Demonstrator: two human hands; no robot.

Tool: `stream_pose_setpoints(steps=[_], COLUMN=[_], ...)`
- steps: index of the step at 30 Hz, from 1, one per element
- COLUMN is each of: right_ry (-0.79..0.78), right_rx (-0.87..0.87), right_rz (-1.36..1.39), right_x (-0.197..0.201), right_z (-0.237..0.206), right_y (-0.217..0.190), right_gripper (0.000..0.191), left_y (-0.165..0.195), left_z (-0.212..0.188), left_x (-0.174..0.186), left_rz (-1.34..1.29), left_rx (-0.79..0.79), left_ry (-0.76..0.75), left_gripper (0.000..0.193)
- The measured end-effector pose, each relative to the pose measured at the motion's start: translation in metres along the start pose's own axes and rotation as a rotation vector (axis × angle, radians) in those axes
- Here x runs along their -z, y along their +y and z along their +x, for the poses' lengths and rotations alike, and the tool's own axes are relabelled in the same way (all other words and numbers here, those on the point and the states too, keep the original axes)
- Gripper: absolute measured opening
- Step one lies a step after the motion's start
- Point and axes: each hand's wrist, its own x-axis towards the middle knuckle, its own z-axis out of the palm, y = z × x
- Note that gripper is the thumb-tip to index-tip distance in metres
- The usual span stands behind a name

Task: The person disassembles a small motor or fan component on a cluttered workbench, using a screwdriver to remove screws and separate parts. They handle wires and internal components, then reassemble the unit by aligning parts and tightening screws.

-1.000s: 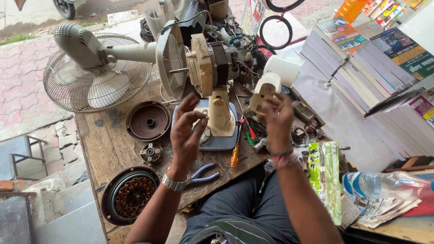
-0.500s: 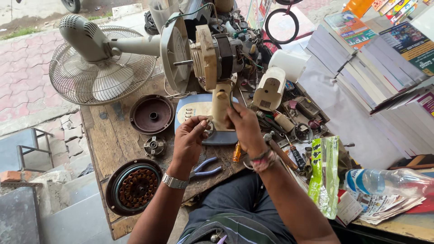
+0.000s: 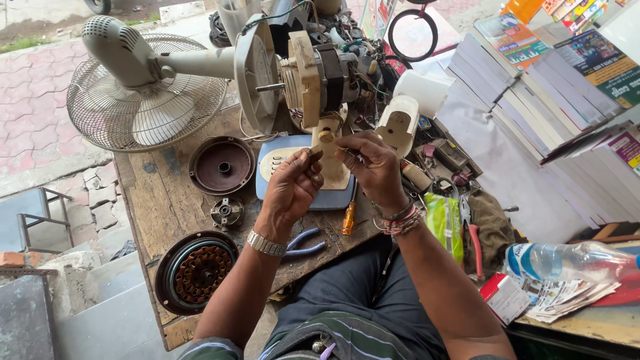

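Note:
A stripped table fan stands on the wooden bench, its bare motor (image 3: pixel 320 73) on a beige neck (image 3: pixel 333 167) above a blue-grey base (image 3: pixel 280 163). My left hand (image 3: pixel 293 187) pinches the left side of the neck just under a small round knob (image 3: pixel 325 136). On the right side, my right hand (image 3: pixel 375 167) holds a thin dark tool with its tip at the same spot. Both hands touch the neck, and the fingers hide the exact point of contact. The fan's white rear cover (image 3: pixel 399 123) stands just right of my hands.
A second grey fan with its wire guard (image 3: pixel 140 113) lies at the back left. A brown motor cover (image 3: pixel 221 165), a small bearing piece (image 3: pixel 225 213), a copper-wound stator (image 3: pixel 198 272), blue-handled pliers (image 3: pixel 303 241) and an orange screwdriver (image 3: pixel 348 219) lie nearby. Stacked books (image 3: pixel 547 93) and a water bottle (image 3: pixel 573 261) fill the right.
My right hand has let go of the white rear cover, which now stands on the bench. Both hands came down from the motor and closed in on the beige neck.

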Motion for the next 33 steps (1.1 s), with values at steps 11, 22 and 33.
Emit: stream_pose_setpoints(steps=[11,22,33], right_ry=[-0.066,0.146,0.282], right_rx=[-0.135,-0.078,0.084], right_rz=[0.256,0.091,-0.202], right_x=[0.005,-0.015,-0.033], right_z=[0.021,0.005,-0.012], right_y=[0.04,0.03,0.023], right_gripper=[0.015,0.014,0.012], left_y=[-0.005,-0.021,-0.038], left_z=[0.011,0.021,0.01], left_x=[-0.011,-0.002,-0.01], left_rz=[0.027,-0.106,-0.19], left_rx=[-0.015,-0.031,-0.03], left_ry=[-0.022,0.154,0.153], left_gripper=[0.021,0.023,0.023])
